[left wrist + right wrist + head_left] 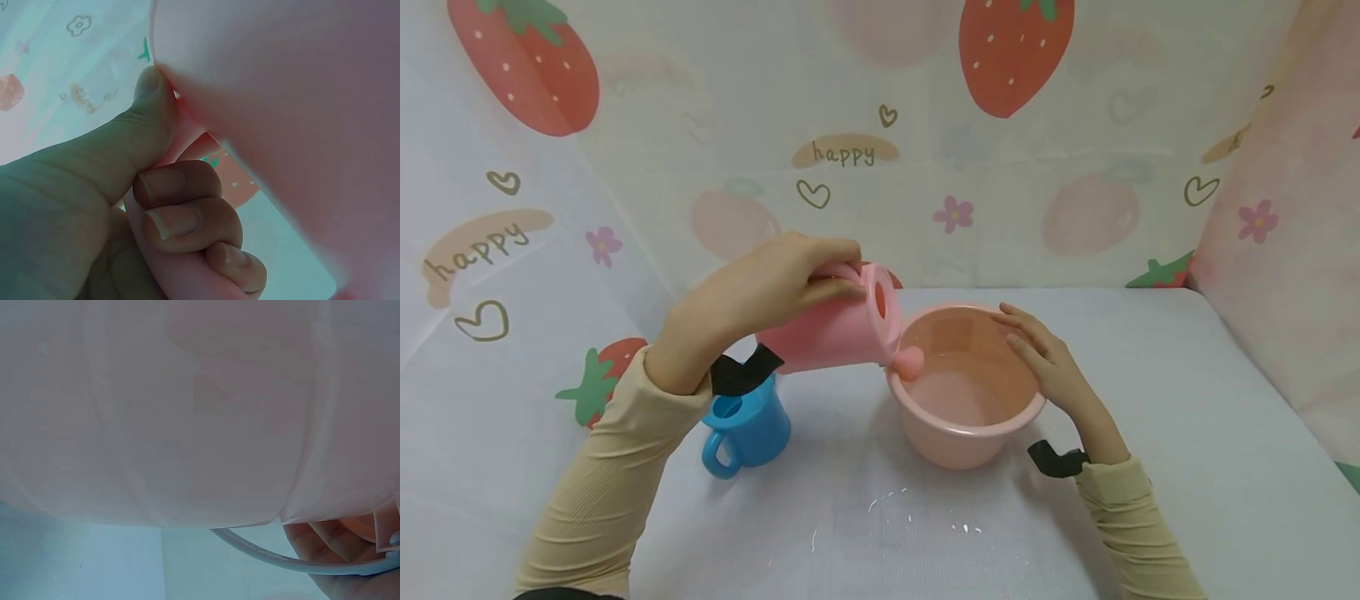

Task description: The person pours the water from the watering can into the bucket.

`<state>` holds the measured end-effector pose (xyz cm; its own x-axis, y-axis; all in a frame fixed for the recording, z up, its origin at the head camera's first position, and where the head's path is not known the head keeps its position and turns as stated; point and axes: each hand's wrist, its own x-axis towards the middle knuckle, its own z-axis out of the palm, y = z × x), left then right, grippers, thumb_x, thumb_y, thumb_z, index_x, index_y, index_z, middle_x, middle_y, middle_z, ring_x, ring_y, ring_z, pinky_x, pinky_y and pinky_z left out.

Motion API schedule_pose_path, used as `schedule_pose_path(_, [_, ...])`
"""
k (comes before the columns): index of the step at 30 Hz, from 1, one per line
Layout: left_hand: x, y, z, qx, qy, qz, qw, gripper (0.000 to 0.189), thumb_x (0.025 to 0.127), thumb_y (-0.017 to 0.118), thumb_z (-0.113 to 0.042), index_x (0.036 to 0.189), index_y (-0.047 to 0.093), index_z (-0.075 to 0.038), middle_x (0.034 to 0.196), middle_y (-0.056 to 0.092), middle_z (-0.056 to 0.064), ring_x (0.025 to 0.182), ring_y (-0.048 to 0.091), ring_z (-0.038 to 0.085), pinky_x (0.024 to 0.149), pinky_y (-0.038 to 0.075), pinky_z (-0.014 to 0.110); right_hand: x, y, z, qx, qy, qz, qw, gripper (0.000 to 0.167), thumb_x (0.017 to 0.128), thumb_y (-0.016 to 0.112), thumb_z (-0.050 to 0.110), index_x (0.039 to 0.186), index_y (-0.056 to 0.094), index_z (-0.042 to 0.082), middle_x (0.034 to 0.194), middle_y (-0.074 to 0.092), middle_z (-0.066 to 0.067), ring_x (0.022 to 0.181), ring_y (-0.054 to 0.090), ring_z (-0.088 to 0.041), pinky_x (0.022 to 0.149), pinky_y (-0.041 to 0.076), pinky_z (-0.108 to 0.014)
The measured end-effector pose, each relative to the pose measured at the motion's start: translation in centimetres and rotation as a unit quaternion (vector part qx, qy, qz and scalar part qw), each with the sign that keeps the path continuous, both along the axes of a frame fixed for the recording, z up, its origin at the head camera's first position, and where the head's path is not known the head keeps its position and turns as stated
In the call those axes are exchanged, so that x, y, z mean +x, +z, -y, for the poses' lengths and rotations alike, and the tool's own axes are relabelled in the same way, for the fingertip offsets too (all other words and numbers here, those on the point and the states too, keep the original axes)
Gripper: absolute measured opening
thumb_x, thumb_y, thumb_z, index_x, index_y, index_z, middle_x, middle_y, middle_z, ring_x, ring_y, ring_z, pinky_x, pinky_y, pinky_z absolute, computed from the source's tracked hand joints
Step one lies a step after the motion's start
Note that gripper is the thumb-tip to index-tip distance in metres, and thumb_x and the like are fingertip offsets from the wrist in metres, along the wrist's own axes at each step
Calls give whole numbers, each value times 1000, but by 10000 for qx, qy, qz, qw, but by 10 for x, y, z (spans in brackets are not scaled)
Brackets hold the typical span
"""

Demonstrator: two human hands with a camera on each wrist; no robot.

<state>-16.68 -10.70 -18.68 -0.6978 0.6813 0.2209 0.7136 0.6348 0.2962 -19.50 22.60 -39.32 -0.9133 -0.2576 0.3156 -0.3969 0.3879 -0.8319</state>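
Observation:
My left hand [790, 271] grips the handle of a pink toy watering can [827, 333], which lies tilted in the air with its round spout head [909, 363] over the left rim of a light pink bucket [955, 431]. In the left wrist view, the fingers [178, 219] curl round the handle and the thumb presses near the can's edge. My right hand [1048, 362] holds the bucket's right rim. The right wrist view shows the bucket wall [187, 437] close up, with a thin grey-white bail handle [281, 565] hanging by the fingers.
A blue toy watering can [748, 429] stands upright on the white table [850, 550], below the left forearm. Small shiny drops or marks dot the table's front. Strawberry-print sheets [1030, 167] hang behind and at both sides.

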Motion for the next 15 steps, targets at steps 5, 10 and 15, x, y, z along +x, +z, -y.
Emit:
schedule_pose_path(5, [1,1,3,37,-5,-110,9999,9,90,61,-27,86,59,-19,72,56,-6,70,53,9,68,43,26,1,0,0,-19,24,9,10000,37,98,44,14,135,47,11,148,32,-3,135,31,-28,105,28,-57])
schedule_pose_path(10, [1,1,6,81,5,-169,9998,10,89,62,-27,85,58,-19,71,55,-6,69,52,9,67,43,26,0,0,0,19,-3,14,10000,37,98,44,15,135,47,11,148,33,-2,135,31,-28,105,28,-56])
schedule_pose_path(15, [1,0,9,157,43,-145,9998,12,90,62,-29,84,58,-19,68,55,-6,66,51,7,65,42,25,0,0,0,13,3,33,10000,37,98,44,15,135,47,11,148,32,-2,134,33,-29,105,28,-56])
